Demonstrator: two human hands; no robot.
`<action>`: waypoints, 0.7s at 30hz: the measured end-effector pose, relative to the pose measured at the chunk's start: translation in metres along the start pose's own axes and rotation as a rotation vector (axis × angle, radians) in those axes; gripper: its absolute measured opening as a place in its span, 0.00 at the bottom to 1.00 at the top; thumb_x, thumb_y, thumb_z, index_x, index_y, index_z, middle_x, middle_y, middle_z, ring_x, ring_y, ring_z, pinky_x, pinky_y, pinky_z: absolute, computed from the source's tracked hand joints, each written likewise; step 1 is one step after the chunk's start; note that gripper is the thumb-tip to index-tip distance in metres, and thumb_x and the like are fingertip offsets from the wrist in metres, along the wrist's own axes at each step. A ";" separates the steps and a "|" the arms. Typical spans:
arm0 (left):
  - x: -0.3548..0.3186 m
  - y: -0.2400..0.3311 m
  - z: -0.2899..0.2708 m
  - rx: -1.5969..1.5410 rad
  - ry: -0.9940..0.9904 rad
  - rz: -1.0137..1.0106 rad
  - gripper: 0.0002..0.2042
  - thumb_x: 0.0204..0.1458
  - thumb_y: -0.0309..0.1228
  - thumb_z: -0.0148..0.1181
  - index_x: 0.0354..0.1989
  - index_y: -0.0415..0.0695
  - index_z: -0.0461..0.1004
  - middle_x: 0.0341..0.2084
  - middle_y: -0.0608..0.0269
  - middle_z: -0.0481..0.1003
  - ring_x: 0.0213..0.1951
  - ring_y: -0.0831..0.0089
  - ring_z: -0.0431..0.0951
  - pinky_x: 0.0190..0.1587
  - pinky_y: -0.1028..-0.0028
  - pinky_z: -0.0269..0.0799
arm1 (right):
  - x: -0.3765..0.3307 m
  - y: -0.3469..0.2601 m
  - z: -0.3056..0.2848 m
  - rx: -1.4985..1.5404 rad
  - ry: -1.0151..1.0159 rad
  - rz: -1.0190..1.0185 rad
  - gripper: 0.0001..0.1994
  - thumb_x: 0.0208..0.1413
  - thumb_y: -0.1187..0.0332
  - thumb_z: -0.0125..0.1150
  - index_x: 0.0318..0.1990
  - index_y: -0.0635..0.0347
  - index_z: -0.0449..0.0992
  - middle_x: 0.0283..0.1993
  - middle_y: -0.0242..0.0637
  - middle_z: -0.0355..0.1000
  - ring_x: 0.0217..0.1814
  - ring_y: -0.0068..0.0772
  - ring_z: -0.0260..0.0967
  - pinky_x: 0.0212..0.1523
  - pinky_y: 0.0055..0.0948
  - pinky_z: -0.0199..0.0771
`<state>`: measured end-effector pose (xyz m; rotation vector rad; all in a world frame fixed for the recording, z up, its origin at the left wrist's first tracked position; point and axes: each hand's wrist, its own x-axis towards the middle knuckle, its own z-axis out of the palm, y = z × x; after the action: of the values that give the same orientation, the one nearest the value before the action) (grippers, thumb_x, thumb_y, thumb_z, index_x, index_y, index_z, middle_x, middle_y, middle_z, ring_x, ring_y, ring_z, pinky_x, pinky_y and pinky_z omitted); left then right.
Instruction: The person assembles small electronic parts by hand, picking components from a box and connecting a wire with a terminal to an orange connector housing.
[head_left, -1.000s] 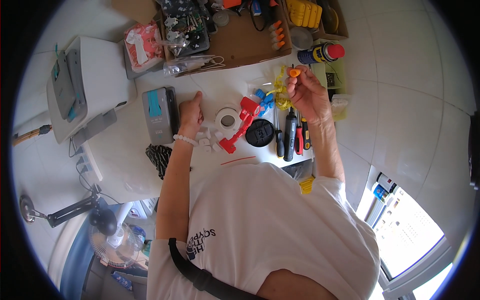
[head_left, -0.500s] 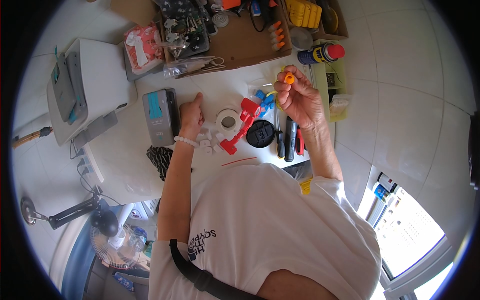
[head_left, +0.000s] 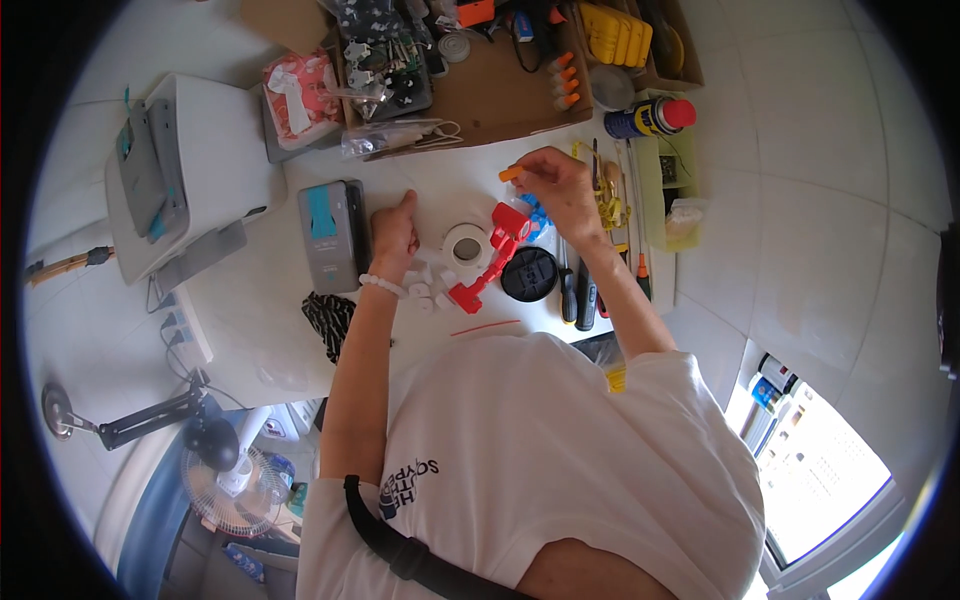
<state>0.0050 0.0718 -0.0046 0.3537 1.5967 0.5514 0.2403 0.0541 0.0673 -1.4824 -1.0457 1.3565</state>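
Right hand [head_left: 560,185]: fingers pinched on small orange piece [head_left: 511,174] | Left hand [head_left: 396,228]: loosely curled, holding nothing, resting on counter [head_left: 250,300] beside white ring [head_left: 467,245] | red part [head_left: 490,258] between hands.

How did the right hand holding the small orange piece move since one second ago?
Yes. The right hand with the small orange piece moved toward the person's left: it was over the screwdrivers, and is now above the red plastic clamp.
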 end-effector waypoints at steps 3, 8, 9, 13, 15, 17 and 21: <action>0.000 0.001 0.001 0.016 -0.001 0.001 0.22 0.51 0.38 0.57 0.09 0.46 0.58 0.05 0.68 0.56 0.05 0.76 0.53 0.08 0.74 0.47 | 0.009 0.027 0.025 -0.258 -0.013 -0.071 0.06 0.47 0.77 0.57 0.34 0.68 0.72 0.28 0.41 0.74 0.28 0.27 0.72 0.32 0.23 0.72; -0.004 0.004 0.002 -0.033 0.000 -0.021 0.21 0.50 0.36 0.58 0.09 0.46 0.57 0.04 0.69 0.55 0.05 0.76 0.52 0.08 0.74 0.46 | 0.028 0.042 0.064 -0.446 -0.071 -0.080 0.05 0.46 0.73 0.55 0.30 0.64 0.73 0.26 0.49 0.73 0.30 0.50 0.71 0.34 0.36 0.73; -0.003 0.003 0.001 -0.039 -0.005 -0.015 0.21 0.50 0.36 0.58 0.09 0.47 0.57 0.04 0.69 0.54 0.05 0.76 0.52 0.08 0.74 0.46 | 0.031 0.044 0.070 -0.459 -0.074 -0.105 0.05 0.46 0.73 0.54 0.29 0.64 0.73 0.26 0.49 0.73 0.30 0.51 0.71 0.34 0.37 0.72; -0.003 0.004 0.002 -0.047 -0.002 -0.012 0.20 0.50 0.36 0.58 0.10 0.48 0.58 0.05 0.70 0.54 0.05 0.76 0.51 0.08 0.74 0.45 | 0.042 0.055 0.086 -0.460 -0.120 -0.085 0.05 0.46 0.73 0.53 0.28 0.63 0.74 0.26 0.48 0.73 0.30 0.49 0.72 0.35 0.37 0.73; -0.005 0.006 0.003 -0.051 0.003 -0.020 0.20 0.50 0.36 0.58 0.10 0.48 0.58 0.05 0.70 0.55 0.05 0.76 0.51 0.08 0.74 0.45 | 0.044 0.057 0.089 -0.443 -0.158 -0.053 0.05 0.46 0.73 0.53 0.28 0.63 0.74 0.26 0.47 0.74 0.30 0.49 0.72 0.35 0.37 0.73; -0.005 0.006 0.003 -0.057 0.008 -0.025 0.20 0.50 0.36 0.58 0.11 0.48 0.59 0.05 0.70 0.55 0.05 0.77 0.51 0.08 0.75 0.45 | 0.045 0.056 0.091 -0.434 -0.142 -0.044 0.05 0.46 0.73 0.52 0.28 0.63 0.74 0.26 0.46 0.74 0.31 0.48 0.73 0.35 0.36 0.73; -0.001 0.001 0.000 -0.086 -0.010 -0.015 0.19 0.51 0.36 0.57 0.12 0.47 0.60 0.06 0.70 0.56 0.05 0.78 0.52 0.08 0.75 0.45 | 0.043 0.051 0.091 -0.438 -0.144 -0.079 0.06 0.46 0.74 0.51 0.28 0.64 0.74 0.27 0.47 0.74 0.31 0.48 0.73 0.36 0.35 0.73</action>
<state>0.0054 0.0722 -0.0028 0.2787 1.5595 0.6038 0.1540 0.0850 0.0018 -1.6488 -1.5521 1.2429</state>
